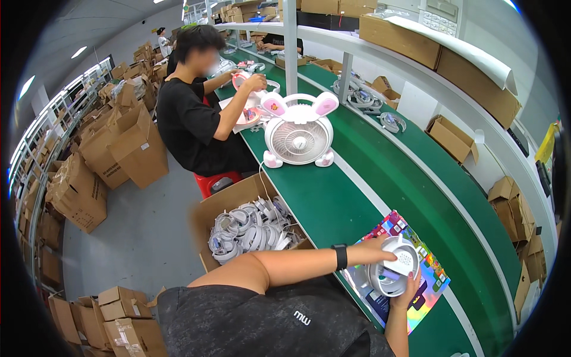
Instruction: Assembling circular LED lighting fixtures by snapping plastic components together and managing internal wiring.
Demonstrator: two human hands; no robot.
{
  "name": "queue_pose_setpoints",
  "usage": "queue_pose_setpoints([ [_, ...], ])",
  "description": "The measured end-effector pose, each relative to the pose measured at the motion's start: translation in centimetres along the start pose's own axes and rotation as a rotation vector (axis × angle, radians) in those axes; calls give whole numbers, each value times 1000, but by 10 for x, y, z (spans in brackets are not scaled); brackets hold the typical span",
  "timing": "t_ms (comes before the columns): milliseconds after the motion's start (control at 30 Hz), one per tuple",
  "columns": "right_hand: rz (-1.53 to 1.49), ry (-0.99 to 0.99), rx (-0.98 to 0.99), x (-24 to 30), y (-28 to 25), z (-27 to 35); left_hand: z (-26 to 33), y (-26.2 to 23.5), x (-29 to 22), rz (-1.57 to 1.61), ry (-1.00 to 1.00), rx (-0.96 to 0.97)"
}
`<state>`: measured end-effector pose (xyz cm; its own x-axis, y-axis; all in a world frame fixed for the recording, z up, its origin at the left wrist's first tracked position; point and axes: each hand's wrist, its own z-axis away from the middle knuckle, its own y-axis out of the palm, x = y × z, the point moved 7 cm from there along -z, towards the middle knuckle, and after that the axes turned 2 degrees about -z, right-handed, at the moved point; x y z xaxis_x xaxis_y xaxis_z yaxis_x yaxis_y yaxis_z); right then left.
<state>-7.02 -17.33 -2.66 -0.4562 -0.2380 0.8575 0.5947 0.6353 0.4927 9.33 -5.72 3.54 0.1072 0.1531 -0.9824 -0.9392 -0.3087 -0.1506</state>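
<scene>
At the lower right of the frame, the left hand (373, 251) and the right hand (405, 296) are gripping a round, white-and-grey plastic housing with a perforated disc (401, 265) from opposite sides, fingers curling around its rim. The housing is being held above a glossy, multicoloured printed sheet (437, 277), which is lying on a long green workbench (318, 199). Handling of this piece is seemingly under way rather than finished; whether its disc is fastened, I cannot tell. Left of the hands, at lower centre, an open brown cardboard carton (225, 201) is holding many similar white-grey plastic parts (253, 231); whether these are done or waiting is not showing. Higher, at upper centre, a white round fan with pink rabbit ears (299, 143) is standing upright, looking fully assembled. Beyond it, a black-shirted co-worker (190, 113) is handling a pink-and-white piece (240, 79).
</scene>
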Motion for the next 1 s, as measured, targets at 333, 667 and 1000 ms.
queue_pose_setpoints([
  [333, 221, 22, 99, 4, -6, 7, -4, 16, 63, 647, -96, 62],
  [667, 362, 53, 94, 0, 9, -7, -21, -1, 94, 707, -3, 152],
  [1000, 293, 46, 117, 5, -15, 9, -9, 11, 48, 211, 60, -18],
])
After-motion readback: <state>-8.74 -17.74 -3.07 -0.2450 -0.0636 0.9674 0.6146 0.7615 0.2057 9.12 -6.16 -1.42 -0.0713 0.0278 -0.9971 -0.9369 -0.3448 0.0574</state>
